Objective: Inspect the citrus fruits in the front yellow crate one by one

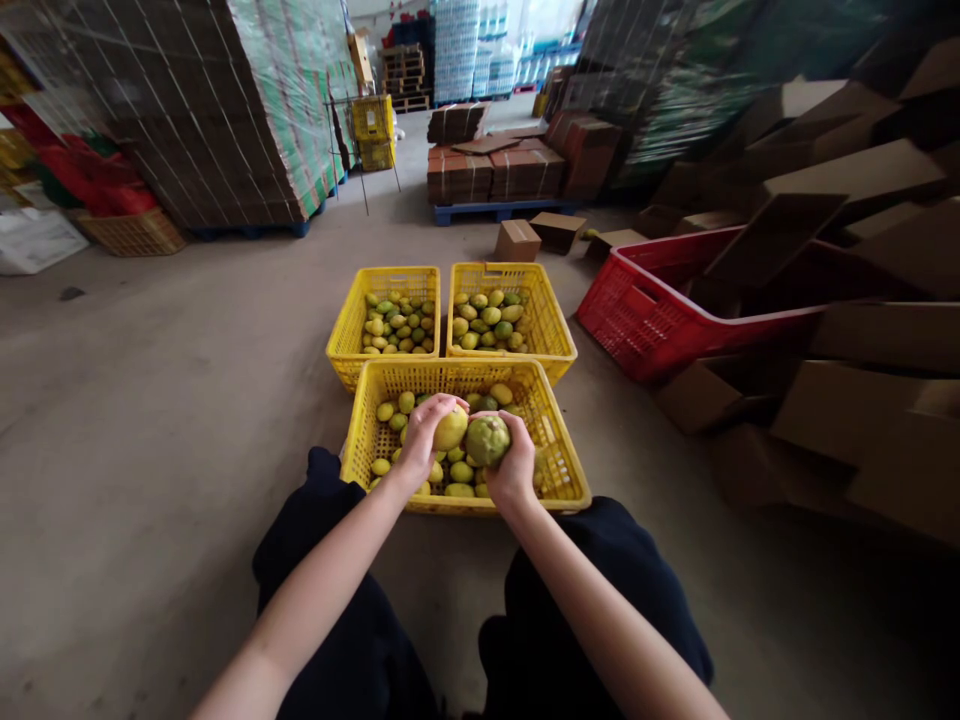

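Observation:
My left hand (425,432) is closed around a yellow lemon (451,428). Beside it, my right hand (517,462) grips a green, bumpy lemon (487,440). The two fruits are held close together above the near yellow crate (574,490), which has several yellow and green lemons (460,472) in its bottom. Part of that crate's contents is hidden behind my hands and forearms. Just beyond stand the back left yellow crate (341,340) and the back right yellow crate (559,335), both holding more lemons of mixed yellow and green.
To the right lies a red crate (637,310) among piled open cardboard boxes (862,420). Small boxes (517,241) sit on the floor ahead. Farther back, flattened cartons (525,168) rest on a blue pallet (480,213). A tall wrapped stack (202,120) stands at left.

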Demonstrator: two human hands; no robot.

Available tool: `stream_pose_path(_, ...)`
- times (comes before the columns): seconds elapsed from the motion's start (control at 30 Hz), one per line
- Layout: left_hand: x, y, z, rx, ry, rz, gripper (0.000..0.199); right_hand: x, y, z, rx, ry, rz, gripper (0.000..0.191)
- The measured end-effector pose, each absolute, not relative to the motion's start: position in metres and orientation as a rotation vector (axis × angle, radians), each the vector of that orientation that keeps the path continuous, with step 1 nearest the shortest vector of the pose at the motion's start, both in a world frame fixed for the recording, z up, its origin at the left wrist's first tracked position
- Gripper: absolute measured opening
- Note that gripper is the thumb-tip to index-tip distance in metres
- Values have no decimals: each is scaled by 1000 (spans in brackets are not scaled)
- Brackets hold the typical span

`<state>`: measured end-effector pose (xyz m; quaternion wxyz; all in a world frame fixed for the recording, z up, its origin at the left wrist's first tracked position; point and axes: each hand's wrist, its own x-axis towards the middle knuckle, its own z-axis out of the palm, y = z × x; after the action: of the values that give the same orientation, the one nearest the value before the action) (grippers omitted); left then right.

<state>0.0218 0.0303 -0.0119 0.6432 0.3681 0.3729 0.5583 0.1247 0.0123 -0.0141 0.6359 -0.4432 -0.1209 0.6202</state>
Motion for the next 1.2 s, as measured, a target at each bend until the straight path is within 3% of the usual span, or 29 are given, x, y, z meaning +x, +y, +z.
stream_pose_path(0.1, 22, 32, -15, 778, 828, 1195, 16, 128, 16, -12, -1061, -202, 1372, 15)
stream_pose_path(0.33, 18, 44, -17, 293, 972, 1100, 15, 131, 17, -6, -930, 60, 1733, 13)
stream_pose_path(0.7, 2, 51, -8, 36, 961, 1156, 13, 134, 20, -8, -890, -7, 1779, 10)
stream_pose_path(0.93, 1, 51, 2, -58, 849, 1175, 13, 131, 24, -12, -1080, 32, 1757, 26)
stream_pose_path(1.2, 3, 50, -3, -74, 848, 1094, 16, 132, 26, -16, -1059, 75, 1818, 30)
